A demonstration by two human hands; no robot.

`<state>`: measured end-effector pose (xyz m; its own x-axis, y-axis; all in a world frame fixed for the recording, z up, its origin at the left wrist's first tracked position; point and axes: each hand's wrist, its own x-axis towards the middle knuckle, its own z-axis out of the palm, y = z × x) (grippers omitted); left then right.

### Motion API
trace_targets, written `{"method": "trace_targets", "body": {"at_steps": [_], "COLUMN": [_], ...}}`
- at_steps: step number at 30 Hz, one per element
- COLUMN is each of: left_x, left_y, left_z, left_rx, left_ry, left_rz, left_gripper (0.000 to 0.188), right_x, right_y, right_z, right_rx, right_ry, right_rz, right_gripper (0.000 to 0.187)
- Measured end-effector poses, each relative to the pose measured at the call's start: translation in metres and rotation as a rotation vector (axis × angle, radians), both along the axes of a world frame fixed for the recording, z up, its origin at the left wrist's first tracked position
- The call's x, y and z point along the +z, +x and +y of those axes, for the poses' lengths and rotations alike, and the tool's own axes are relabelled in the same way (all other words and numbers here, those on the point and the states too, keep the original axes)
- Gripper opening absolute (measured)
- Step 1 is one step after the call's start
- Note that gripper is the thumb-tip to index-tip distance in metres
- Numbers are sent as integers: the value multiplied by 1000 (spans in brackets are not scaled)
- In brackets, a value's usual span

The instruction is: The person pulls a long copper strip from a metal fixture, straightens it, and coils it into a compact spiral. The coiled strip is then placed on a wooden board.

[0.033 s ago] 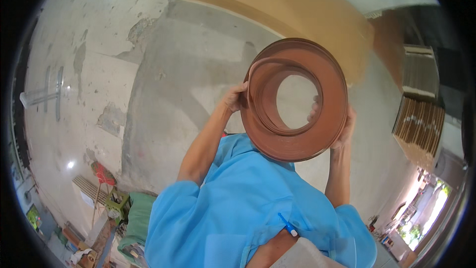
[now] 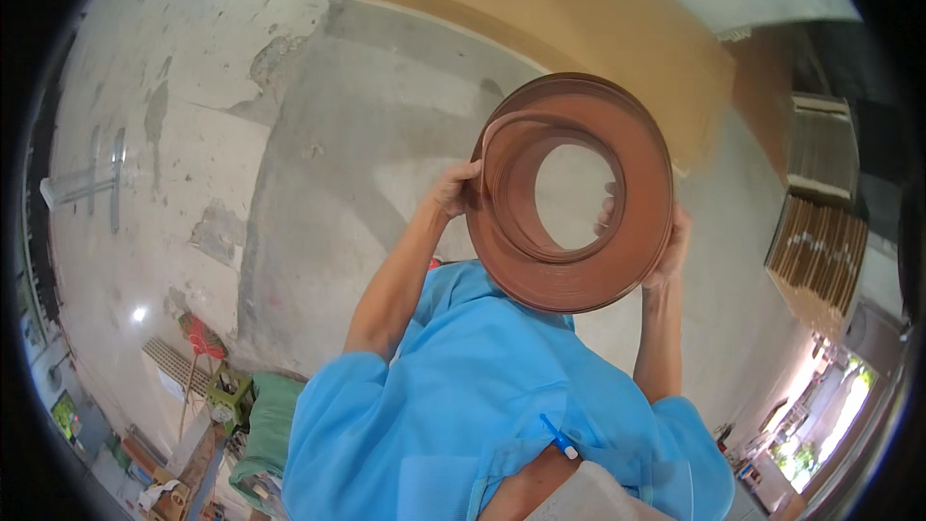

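A wide, reddish-brown coiled roll of strip (image 2: 641, 174) with a large round hole is held up in front of my chest, its flat side toward me. The inner turns stand out loosely at the left of the hole. My left hand (image 2: 455, 188) grips the left rim, its fingers partly hidden behind the roll. My right hand (image 2: 672, 246) holds the right side from behind. Some of its fingertips show through the hole, and the rest of those fingers are hidden by the roll.
A large tan sheet (image 2: 617, 19) lies beyond the roll on the grey floor (image 2: 386, 116). Flattened cardboard (image 2: 818, 241) is stacked at the right. At the lower left are a green stool (image 2: 230, 396), a green cloth-covered thing (image 2: 272, 425) and a red-headed broom (image 2: 203, 336).
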<state>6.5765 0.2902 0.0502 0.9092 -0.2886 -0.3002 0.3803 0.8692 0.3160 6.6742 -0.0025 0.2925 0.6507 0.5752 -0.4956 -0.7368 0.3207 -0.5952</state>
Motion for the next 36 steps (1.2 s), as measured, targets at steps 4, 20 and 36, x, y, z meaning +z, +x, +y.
{"method": "trace_targets", "body": {"at_steps": [4, 20, 36], "left_x": [-62, -329, -334], "left_y": [125, 572, 653], "left_z": [62, 265, 331], "left_rx": [219, 269, -567], "left_ry": [-126, 438, 1909], "left_rz": [176, 157, -26], "left_gripper": [70, 55, 92], "right_x": [-83, -538, -676], "right_y": [178, 618, 709], "right_z": [51, 237, 259], "right_rx": [92, 127, 248], "right_ry": [-74, 420, 528], "right_rz": [13, 186, 154], "right_gripper": [79, 78, 78]}}
